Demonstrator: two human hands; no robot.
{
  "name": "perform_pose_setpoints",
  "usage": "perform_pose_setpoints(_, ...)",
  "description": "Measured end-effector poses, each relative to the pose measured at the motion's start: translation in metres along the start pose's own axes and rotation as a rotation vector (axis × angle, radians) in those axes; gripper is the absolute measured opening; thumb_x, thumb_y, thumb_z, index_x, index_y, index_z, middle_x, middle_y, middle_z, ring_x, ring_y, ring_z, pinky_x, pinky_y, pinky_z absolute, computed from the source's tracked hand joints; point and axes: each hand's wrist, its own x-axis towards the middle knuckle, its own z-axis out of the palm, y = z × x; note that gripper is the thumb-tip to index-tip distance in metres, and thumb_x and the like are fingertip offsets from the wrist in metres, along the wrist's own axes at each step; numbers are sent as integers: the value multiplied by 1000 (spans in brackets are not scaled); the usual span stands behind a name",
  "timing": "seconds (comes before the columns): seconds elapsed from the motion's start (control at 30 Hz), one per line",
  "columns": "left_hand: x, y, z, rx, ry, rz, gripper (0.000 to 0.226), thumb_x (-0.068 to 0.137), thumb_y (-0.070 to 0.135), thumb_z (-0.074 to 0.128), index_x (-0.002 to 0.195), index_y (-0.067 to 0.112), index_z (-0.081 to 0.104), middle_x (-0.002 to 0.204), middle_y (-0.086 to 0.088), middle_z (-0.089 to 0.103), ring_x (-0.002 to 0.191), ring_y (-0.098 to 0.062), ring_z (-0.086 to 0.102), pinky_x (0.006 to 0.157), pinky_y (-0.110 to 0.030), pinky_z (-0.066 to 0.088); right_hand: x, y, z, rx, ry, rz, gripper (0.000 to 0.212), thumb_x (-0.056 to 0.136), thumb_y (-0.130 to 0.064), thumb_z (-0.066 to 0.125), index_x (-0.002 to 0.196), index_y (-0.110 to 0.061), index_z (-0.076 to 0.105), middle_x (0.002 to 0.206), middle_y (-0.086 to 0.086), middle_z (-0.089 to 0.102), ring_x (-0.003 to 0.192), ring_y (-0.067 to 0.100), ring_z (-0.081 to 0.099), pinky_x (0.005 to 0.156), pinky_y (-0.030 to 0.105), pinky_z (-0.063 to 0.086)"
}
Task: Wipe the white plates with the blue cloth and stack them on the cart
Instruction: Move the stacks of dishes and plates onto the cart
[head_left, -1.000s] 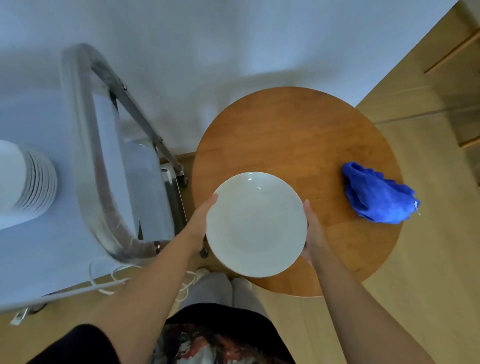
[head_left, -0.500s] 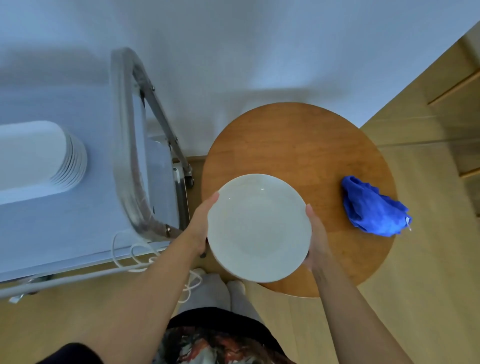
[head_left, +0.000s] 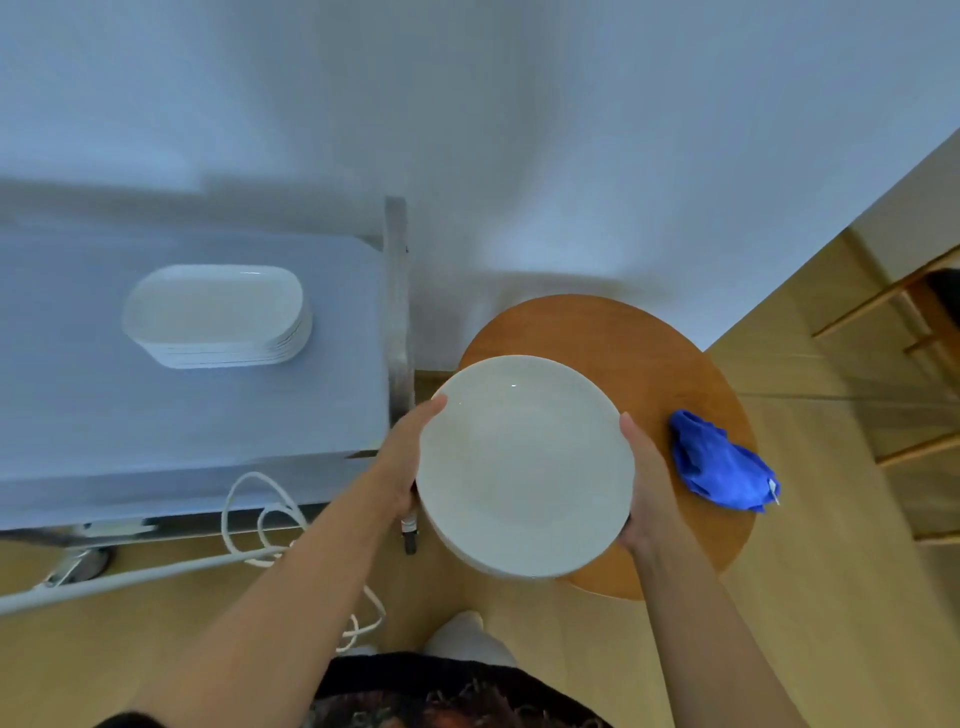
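On your far left the cart (head_left: 332, 415) already carries a stack of white plates (head_left: 218, 317), sitting squarely one on another near the middle of its top, so a good part of the job looks done. Next comes your left hand (head_left: 402, 457), gripping the left rim of the plate (head_left: 524, 467) you are carrying, thumb over the edge and fingers hidden beneath. That plate is round, plain white, level and face up, with a small glint near its far rim and no marks you can make out; it hangs in the air over the near left edge of the round wooden bench (head_left: 649, 343), just beside the cart's corner. Your right hand (head_left: 644, 483) grips the opposite rim the same way. Further right, the blue cloth (head_left: 719, 462) lies crumpled on the bench, touching neither hand nor plate. Judging by that, wiping of this plate is over and what remains is to set it on the stack; no other plates show on the bench.
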Motion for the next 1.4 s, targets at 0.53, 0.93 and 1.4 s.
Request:
perform_pose_setpoints(0.53,-166,47,-216,-111,189,14,38,80,46,62,106,20,63,102,-11,70,100,-35,63,93,-49,47,-96,99,209,-136,-300,-51,17,90,-26,52,103,-16,56,97,13,50,92,30,46,83,44,41)
perform_pose_setpoints(0.93,-202,87,-383,-258,423,104,47,77,47,65,113,17,61,108,-12,68,103,-36,62,93,-52,47,-75,167,385,-266,-449,113,38,91,-39,50,67,-24,76,79,6,73,65,26,70,56,42,56)
perform_pose_setpoints(1.4,-110,184,-518,-226,462,114,49,77,55,65,109,18,63,102,-14,71,100,-37,65,93,-55,47,31,179,546,-297,-418,135,29,93,-32,49,74,-23,69,74,5,70,63,25,67,62,40,54)
